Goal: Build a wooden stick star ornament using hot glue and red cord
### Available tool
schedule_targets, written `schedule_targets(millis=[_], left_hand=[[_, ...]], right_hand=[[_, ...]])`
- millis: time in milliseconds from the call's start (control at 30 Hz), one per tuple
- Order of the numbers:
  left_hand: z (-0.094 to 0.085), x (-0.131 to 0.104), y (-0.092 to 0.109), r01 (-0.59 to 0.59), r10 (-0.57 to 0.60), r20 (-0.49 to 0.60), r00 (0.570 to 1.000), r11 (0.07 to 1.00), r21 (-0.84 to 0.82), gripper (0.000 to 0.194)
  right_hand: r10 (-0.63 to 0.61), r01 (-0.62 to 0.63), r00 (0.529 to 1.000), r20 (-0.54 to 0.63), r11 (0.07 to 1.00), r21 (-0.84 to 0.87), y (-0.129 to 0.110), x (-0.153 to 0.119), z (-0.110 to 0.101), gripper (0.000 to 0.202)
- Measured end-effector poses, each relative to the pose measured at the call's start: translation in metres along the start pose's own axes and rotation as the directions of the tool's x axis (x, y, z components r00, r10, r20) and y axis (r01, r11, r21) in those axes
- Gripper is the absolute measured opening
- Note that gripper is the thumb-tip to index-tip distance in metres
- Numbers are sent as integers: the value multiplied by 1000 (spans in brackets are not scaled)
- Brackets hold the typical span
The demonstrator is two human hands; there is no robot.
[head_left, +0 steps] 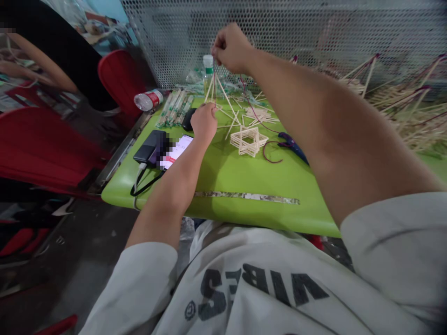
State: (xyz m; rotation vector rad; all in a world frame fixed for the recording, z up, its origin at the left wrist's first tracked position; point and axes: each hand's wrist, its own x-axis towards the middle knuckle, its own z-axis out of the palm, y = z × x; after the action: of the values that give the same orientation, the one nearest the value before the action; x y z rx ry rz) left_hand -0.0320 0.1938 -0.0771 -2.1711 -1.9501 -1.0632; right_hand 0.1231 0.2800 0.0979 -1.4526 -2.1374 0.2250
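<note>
My right hand point(231, 49) is raised high near the mesh panel, its fingers pinched on a dark red cord point(214, 70). Below it, my left hand point(204, 122) is closed at the wooden stick frame point(226, 97), whose sticks spread down to the right from a raised point. Exactly what its fingertips grip is too small to tell. Another length of cord point(256, 111) hangs behind my right forearm and runs to dark blue-handled scissors or pliers point(293, 146). A star-shaped stack of sticks point(248, 140) lies right of my left hand.
On the green table point(230, 174) are a phone point(176, 151), a black power bank point(150, 148) with cables, and wrapped stick bundles point(174, 108). Bottles point(208, 63) stand or lie behind. More stick frames fill the right side. Another person's arm point(44, 60) shows left, by red chairs point(120, 81).
</note>
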Motion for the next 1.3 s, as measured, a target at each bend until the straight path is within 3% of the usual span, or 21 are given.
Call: schedule_targets(millis=[600, 1100, 1300], left_hand=[[-3, 0, -3, 16, -16, 28, 999, 1000, -5, 36], [-2, -1, -6, -3, 4, 37, 999, 1000, -11, 39], [-5, -3, -4, -1, 1, 28, 1000, 1000, -17, 36]], right_hand=[[-11, 17, 996, 83, 997, -75, 19, 14, -2, 46], [5, 30, 991, 132, 966, -256, 13, 9, -36, 52], [13, 17, 995, 98, 952, -305, 9, 18, -51, 43]])
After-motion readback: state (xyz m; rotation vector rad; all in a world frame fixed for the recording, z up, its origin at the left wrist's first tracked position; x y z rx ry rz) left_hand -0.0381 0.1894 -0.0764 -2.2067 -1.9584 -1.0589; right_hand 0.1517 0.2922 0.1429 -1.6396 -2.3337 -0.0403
